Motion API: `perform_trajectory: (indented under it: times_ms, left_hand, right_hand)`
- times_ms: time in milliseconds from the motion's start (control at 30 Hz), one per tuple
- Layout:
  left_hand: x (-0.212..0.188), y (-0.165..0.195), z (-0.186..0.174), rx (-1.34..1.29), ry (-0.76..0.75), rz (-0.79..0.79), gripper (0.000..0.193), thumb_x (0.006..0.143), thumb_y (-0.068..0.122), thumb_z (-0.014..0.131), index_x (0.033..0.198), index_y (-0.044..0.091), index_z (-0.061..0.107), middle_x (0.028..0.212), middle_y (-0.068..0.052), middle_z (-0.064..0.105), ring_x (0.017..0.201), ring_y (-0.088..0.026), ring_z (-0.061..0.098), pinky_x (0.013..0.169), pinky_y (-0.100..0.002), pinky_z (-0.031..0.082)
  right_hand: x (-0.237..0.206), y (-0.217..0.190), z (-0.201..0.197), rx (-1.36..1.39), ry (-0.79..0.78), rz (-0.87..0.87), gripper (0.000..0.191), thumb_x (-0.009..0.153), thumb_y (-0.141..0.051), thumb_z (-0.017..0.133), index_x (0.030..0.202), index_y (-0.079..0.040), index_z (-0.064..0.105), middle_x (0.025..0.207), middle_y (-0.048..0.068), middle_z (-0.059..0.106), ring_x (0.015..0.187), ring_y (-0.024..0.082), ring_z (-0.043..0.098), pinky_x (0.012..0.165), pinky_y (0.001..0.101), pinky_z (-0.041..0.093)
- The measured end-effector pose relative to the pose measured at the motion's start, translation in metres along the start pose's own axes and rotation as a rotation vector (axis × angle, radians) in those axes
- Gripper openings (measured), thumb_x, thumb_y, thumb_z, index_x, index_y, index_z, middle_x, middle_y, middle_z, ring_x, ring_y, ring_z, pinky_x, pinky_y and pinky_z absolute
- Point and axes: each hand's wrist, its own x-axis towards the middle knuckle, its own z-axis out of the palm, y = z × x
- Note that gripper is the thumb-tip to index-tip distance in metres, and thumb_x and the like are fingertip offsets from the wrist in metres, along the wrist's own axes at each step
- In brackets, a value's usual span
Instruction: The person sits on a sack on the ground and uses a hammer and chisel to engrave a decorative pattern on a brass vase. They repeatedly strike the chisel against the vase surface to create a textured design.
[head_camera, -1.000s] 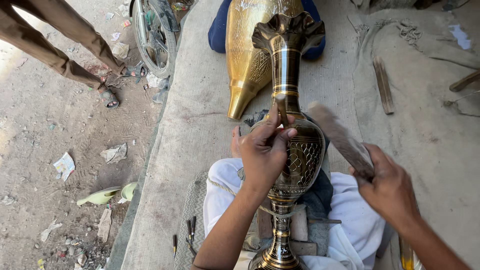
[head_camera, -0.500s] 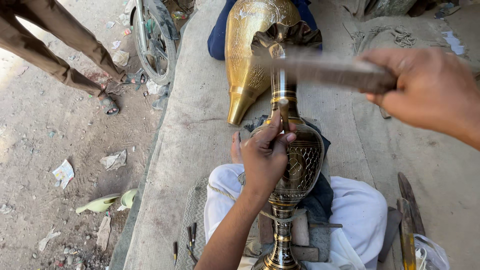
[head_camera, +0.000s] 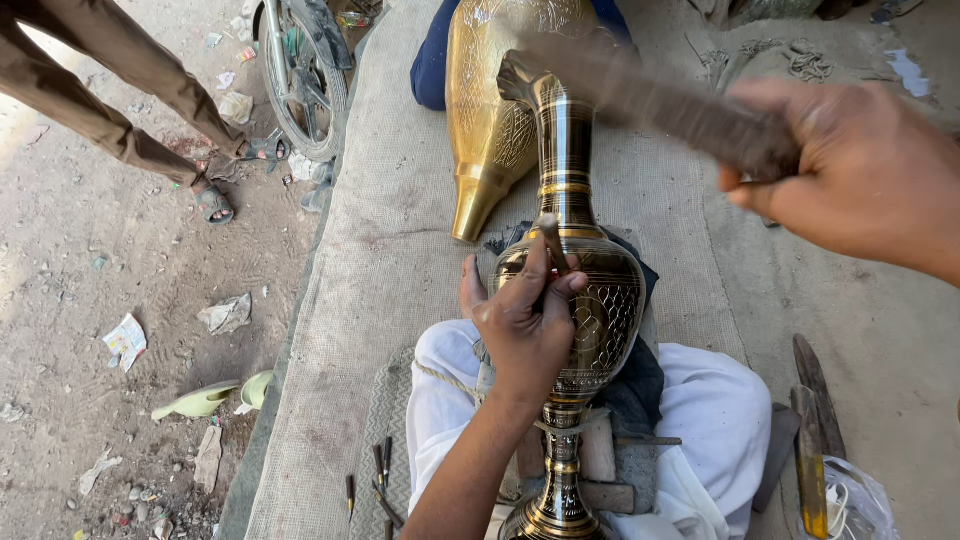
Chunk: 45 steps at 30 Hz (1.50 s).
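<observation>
Across the person's lap, on the white trousers, lies the tall brass vase, its foot toward the camera and its narrow neck pointing away; it rests on a dark cloth and small wooden blocks. The left hand lies on the belly of the vase with its fingers closed around a thin metal chisel, whose tip touches the shoulder of the vase; this hand is almost at the same place as half a second ago. The right hand is clamped on the handle of a blurred mallet, raised high above the neck of the vase; one second ago this hand was low, beside the right knee, and since then it has gone up and to the upper right of the view. Beyond the vase lies a second golden vessel on the grey mat; several small punches lie near the left knee and flat files lie at the right. On the dirt ground at the left stand another person's legs in brown trousers, next to a wheel; they have barely changed place.
</observation>
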Motion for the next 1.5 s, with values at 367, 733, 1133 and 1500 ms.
perform_trajectory:
  times_ms: [367,733,1133,1500]
  left_hand:
    - [0.053,-0.007,-0.010,-0.349,-0.668,0.096,0.063,0.082,-0.015,0.061,0.137,0.014,0.066,0.099,-0.003,0.079,0.086,-0.012,0.078,0.086,-0.026,0.062]
    - [0.092,-0.003,-0.005,-0.342,-1.134,0.270,0.053,0.082,-0.008,0.067,0.129,0.016,0.069,0.096,0.001,0.080,0.083,-0.013,0.079,0.081,-0.028,0.062]
    - [0.039,-0.017,-0.012,-0.373,-0.396,-0.110,0.049,0.090,0.003,0.077,0.136,0.012,0.065,0.111,-0.002,0.080,0.097,-0.008,0.077,0.087,-0.024,0.062]
    - [0.036,-0.020,-0.008,-0.386,-0.377,0.011,0.045,0.091,-0.008,0.069,0.135,0.005,0.067,0.106,-0.006,0.080,0.095,-0.010,0.077,0.088,-0.023,0.060]
  right_hand:
    - [-0.040,0.058,0.090,0.614,0.363,0.026,0.041,0.084,-0.002,0.078,0.122,-0.010,0.068,0.091,0.006,0.075,0.066,0.013,0.064,0.056,0.0306,0.049]
    - [-0.095,0.054,0.226,0.824,0.822,0.061,0.028,0.092,0.006,0.077,0.115,0.003,0.062,0.096,0.008,0.070,0.090,0.012,0.067,0.086,0.0275,0.055]
    - [-0.067,0.067,0.188,0.110,0.339,0.208,0.048,0.079,-0.004,0.081,0.125,-0.016,0.072,0.090,0.007,0.077,0.073,0.022,0.069,0.065,0.0368,0.055]
    - [-0.016,0.032,0.051,0.166,0.245,-0.074,0.041,0.092,-0.001,0.076,0.128,-0.018,0.067,0.089,0.006,0.075,0.076,0.015,0.070,0.070,0.0305,0.059]
